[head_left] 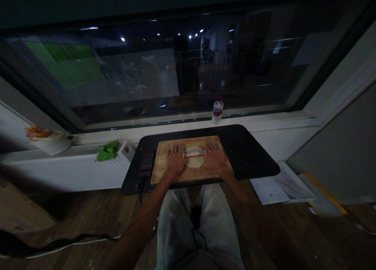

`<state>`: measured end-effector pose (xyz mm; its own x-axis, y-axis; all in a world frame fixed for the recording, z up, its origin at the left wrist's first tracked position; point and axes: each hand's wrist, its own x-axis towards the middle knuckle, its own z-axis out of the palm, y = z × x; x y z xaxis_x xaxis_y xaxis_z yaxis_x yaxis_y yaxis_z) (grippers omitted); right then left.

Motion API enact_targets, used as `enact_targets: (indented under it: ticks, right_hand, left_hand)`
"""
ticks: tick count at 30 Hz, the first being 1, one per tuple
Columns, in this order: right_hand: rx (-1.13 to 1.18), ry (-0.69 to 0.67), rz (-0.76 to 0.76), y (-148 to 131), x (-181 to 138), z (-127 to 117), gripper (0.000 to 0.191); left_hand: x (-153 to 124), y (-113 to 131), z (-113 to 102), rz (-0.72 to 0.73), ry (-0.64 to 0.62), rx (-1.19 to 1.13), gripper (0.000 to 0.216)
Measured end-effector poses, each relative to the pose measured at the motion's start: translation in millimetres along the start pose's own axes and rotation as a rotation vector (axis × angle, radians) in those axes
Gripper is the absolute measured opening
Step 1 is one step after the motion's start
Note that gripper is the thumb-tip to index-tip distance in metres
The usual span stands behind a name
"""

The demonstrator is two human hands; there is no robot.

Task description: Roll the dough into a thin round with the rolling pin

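A bottle (217, 110) is standing on the sill just behind the black table (252, 156), well clear of the hands. A green cloth (107, 151) is lying on the radiator (73, 168) to the left, and a white bowl (49, 142) holding something orange is sitting further left. Papers (282, 185) are lying on the floor to the right of the table, and a cable (58, 244) is trailing across the floorboards at lower left. A dark, blurred object (147, 162) is sitting on the table just beside the board (188, 175); what it is cannot be told. Nothing is lying between the hands and the dough (194, 162), a pale, flat, round disc resting in the middle of the wooden board. A thin pin (194, 154) with a reddish look is lying across the dough's far half. The left hand (175, 160) and right hand (216, 157) are lying palm down on its two ends, fingers stretched flat and slightly spread, pointing away from the person.
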<state>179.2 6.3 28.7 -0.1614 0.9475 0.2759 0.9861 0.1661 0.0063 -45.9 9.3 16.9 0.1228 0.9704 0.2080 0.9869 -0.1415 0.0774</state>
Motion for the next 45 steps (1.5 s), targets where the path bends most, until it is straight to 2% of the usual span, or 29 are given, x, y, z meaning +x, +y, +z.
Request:
enact_targets:
  ticks: [4, 9, 16, 20, 26, 31, 37, 45]
  right_hand:
    - [0.008, 0.025, -0.003, 0, -7, 2, 0.057]
    - [0.024, 0.034, 0.001, 2, -9, 10, 0.057]
    - [0.004, -0.007, -0.037, 7, 10, 13, 0.056]
    - [-0.012, -0.022, -0.006, 6, 28, 13, 0.055]
    - [-0.013, -0.115, -0.018, 14, 54, 25, 0.056]
    - [0.005, -0.156, -0.05, 23, 64, 31, 0.059]
    - [0.02, -0.179, -0.004, 15, 67, 25, 0.062]
    - [0.022, -0.116, 0.05, 4, 53, 20, 0.058]
  left_hand:
    - [-9, 0, 2, 0.027, 0.029, -0.009, 0.064]
    - [-12, 1, 1, 0.023, 0.009, -0.018, 0.062]
    - [15, -3, -4, 0.024, -0.043, -0.013, 0.062]
    - [35, -4, -8, 0.02, -0.089, -0.022, 0.064]
    - [64, -7, -6, 0.012, -0.124, -0.031, 0.069]
    - [83, -12, -4, 0.023, -0.14, -0.037, 0.071]
    - [89, -13, -7, 0.038, -0.194, -0.04, 0.072]
    - [83, -11, -8, 0.018, -0.196, -0.044, 0.072]
